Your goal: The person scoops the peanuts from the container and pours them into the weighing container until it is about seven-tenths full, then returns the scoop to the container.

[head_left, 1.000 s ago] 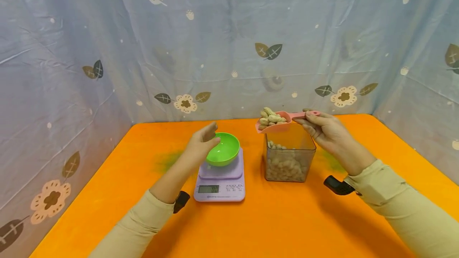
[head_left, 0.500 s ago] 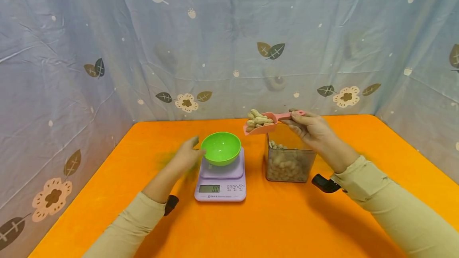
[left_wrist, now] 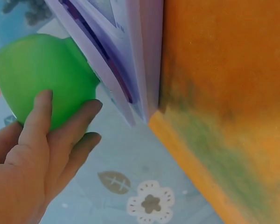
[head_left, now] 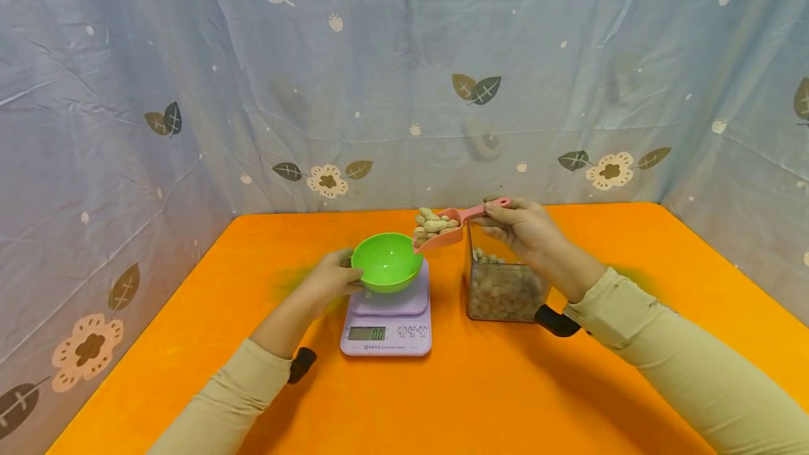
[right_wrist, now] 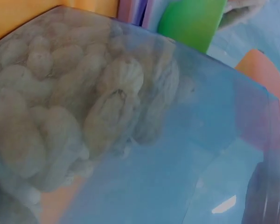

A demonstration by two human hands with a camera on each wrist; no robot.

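A bright green bowl [head_left: 387, 262] stands on the lilac kitchen scale [head_left: 387, 346], whose display reads 0.0. My left hand [head_left: 329, 278] holds the bowl at its left side; in the left wrist view the fingers [left_wrist: 67, 133] lie against its outer wall. My right hand [head_left: 527, 227] grips the handle of a pink scoop [head_left: 442, 239] filled with peanuts [head_left: 435, 224]. The scoop's lip overlaps the bowl's right rim in the head view, tilted slightly down toward it. Seen by the right wrist camera, part of the scoop [right_wrist: 266, 77] shows behind the clear container [right_wrist: 210, 154].
Below the right hand, a clear square container [head_left: 505, 293] part-filled with peanuts [right_wrist: 60, 93] stands right of the scale. An orange cloth [head_left: 480, 399] covers the table. A patterned curtain [head_left: 404, 90] surrounds the back and sides.
My right hand has carried the loaded scoop leftward from over the container to the bowl's right rim. My left hand drew back left from over the bowl, then took hold of its left side.
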